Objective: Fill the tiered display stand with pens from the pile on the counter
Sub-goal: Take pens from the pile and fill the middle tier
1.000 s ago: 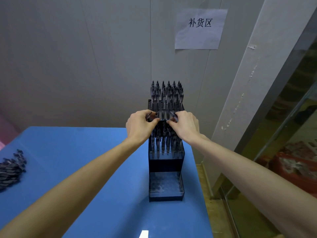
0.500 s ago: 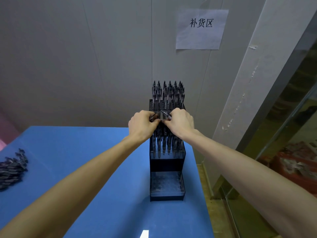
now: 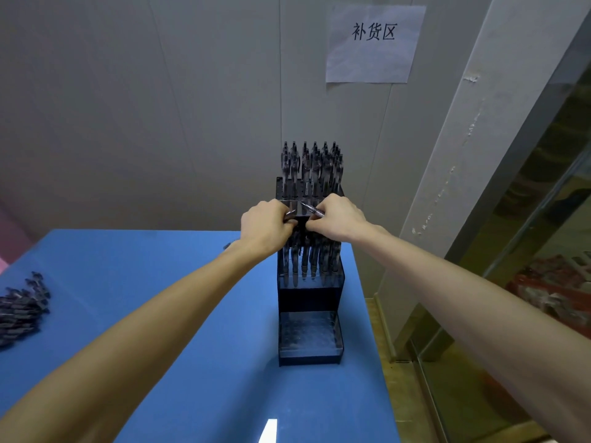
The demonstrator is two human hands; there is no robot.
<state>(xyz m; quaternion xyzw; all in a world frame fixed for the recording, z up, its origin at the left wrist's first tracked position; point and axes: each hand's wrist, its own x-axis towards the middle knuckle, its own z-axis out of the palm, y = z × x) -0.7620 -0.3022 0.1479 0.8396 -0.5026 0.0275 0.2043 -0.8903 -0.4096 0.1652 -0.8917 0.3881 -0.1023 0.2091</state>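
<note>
A black tiered display stand (image 3: 309, 298) stands on the blue counter (image 3: 179, 362) near its right edge. Several pens fill its top tier (image 3: 311, 164) and its middle tier (image 3: 307, 260). The lowest tier (image 3: 310, 334) holds no pens. My left hand (image 3: 265, 228) is closed on a pen (image 3: 290, 214) above the middle tier. Facing it, my right hand (image 3: 339, 219) grips another pen (image 3: 314, 211) whose tip points left. Both hands hover close together in front of the top tier. A pile of dark pens (image 3: 22, 308) lies at the counter's left edge.
A grey wall rises right behind the stand, with a paper sign (image 3: 372, 43) on it. A white pillar (image 3: 473, 139) and a glass partition (image 3: 543, 251) stand to the right, past the counter's right edge. A white mark (image 3: 268, 430) shows at the counter's near edge.
Both hands have risen slightly from the middle tier toward the front of the top tier and stayed close together, each still holding a pen. The stand has not moved.
</note>
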